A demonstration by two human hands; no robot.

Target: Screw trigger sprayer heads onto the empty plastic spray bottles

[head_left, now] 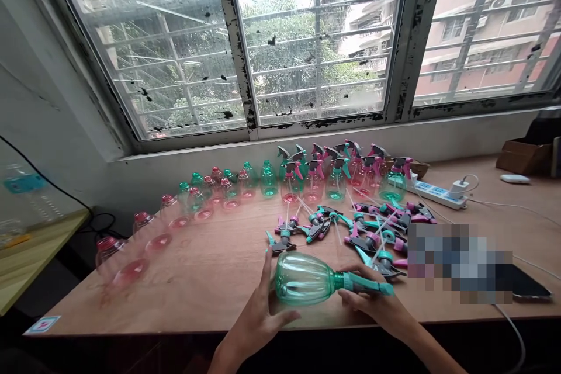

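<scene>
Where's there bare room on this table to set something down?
The table is barest between the headless bottles on the left and the loose spray heads. A smaller free patch lies between the power strip and the cardboard box. It's crowded around those spray heads and the assembled bottles behind them.

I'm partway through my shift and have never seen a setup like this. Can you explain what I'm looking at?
There's no machine here: these are a person's bare hands, seen by a camera worn on their head, looking forward and down. A green bottle lies sideways between them. The left hand is spread at its base end; the right hand holds it near the neck, where a green spray head sits.

On the wooden table, bottles without spray heads stand toward the left, and bottles with spray heads stand by the window wall. Loose spray heads lie in front of those. A power strip is to the right.
</scene>
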